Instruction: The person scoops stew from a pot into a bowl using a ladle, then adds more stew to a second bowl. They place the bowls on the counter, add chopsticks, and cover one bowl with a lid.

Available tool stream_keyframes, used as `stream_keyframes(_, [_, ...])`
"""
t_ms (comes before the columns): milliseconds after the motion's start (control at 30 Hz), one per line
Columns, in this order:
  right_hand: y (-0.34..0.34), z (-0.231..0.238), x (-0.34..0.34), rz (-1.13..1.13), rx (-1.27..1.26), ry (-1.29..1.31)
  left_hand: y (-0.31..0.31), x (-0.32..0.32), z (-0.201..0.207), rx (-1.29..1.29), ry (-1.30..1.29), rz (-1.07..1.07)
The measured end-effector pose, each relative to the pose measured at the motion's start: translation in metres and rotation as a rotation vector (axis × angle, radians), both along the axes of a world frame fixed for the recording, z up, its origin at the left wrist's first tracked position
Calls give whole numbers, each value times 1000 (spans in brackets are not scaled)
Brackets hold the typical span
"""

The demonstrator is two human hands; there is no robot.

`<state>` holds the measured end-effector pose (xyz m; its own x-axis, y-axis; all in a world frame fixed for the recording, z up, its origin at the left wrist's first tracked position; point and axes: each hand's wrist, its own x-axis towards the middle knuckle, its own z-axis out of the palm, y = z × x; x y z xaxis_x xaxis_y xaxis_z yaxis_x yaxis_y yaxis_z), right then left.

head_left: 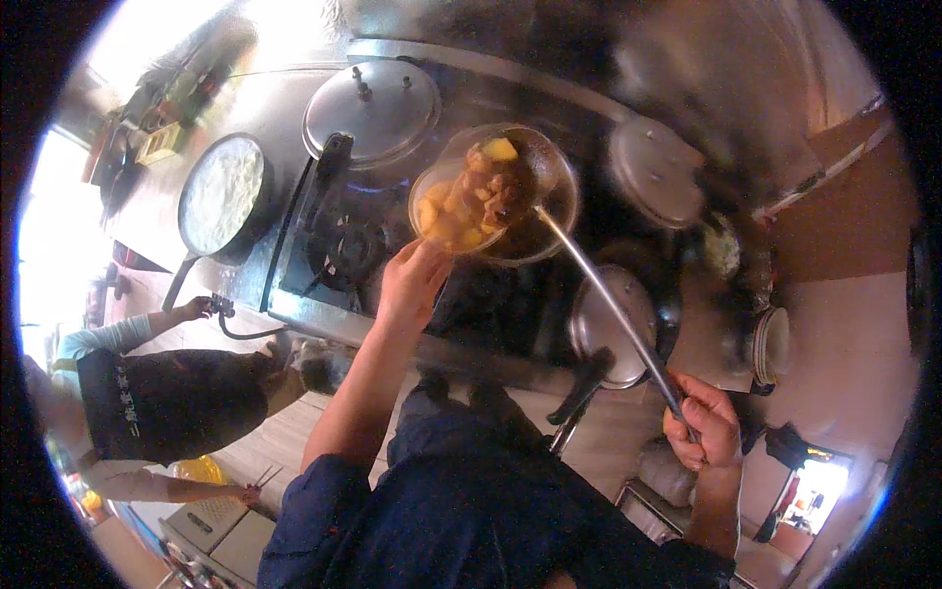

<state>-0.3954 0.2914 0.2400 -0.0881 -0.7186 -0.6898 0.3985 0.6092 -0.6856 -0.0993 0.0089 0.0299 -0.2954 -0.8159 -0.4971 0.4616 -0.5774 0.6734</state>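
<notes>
My left hand grips the near-left edge of a round, pale bowl above the stove. Chunks of yellow potato and brown stewed meat fill the bowl. In my right hand, fingers wrapped round its end, is the long metal handle of a ladle. The handle slants up and left to the food. Where the ladle's head ends is hard to make out among the chunks. Just behind and right of the bowl is a round metal pan, partly covered by bowl and food.
Around me stand lidded pressure cookers and a lidded pot. A low blue flame burns near a bare burner. Left is a frying pan with pale contents. A co-worker in a dark apron holds chopsticks-like sticks.
</notes>
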Motion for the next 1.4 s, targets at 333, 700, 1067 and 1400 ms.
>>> stream_keyframes(333, [-1, 9, 22, 128, 39, 255, 20, 1, 7, -22, 78, -8])
stream_keyframes(700, [0, 14, 31, 170, -34, 450, 21, 4, 11, -6, 106, -19])
stream_keyframes(1067, [12, 11, 37, 97, -102, 487, 19, 1, 11, -48, 187, -48])
stream_keyframes(1400, [18, 12, 36, 53, -117, 490, 22, 6, 12, -60, 171, -36])
